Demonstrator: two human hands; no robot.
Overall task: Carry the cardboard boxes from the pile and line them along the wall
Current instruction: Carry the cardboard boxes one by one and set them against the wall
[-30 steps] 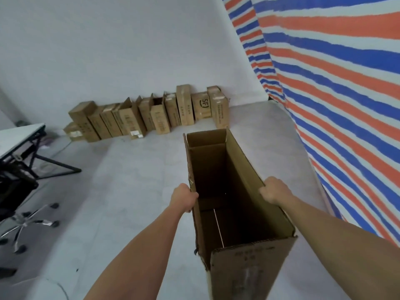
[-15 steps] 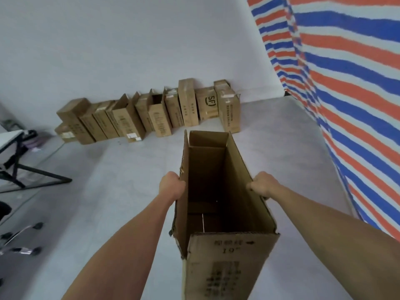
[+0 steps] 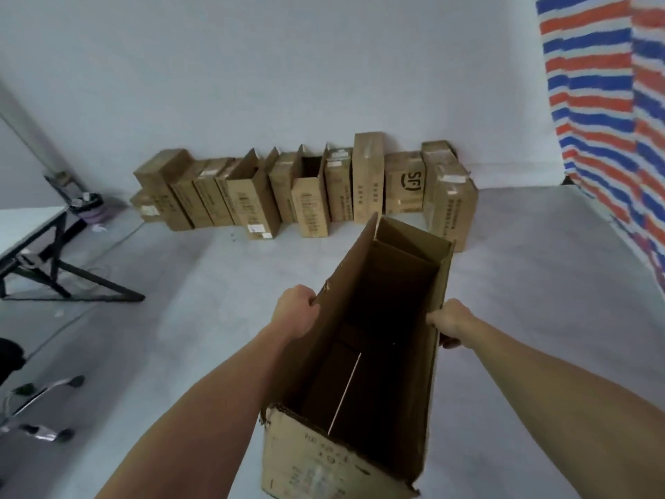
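Both hands, left [image 3: 297, 311] and right [image 3: 451, 322], grip my open box [image 3: 378, 354] at lower center, with the row [image 3: 306, 190] along the wall [image 3: 252, 66] above, table [image 3: 28, 225] at left.

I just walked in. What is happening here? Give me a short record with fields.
Carried: open cardboard box, inside looks empty
Left hand: grips the box's left edge
Right hand: grips its right edge
Lined up: row of boxes against the white wall
Free spot: floor right of the row
Nearby: table, chair base, striped tarp
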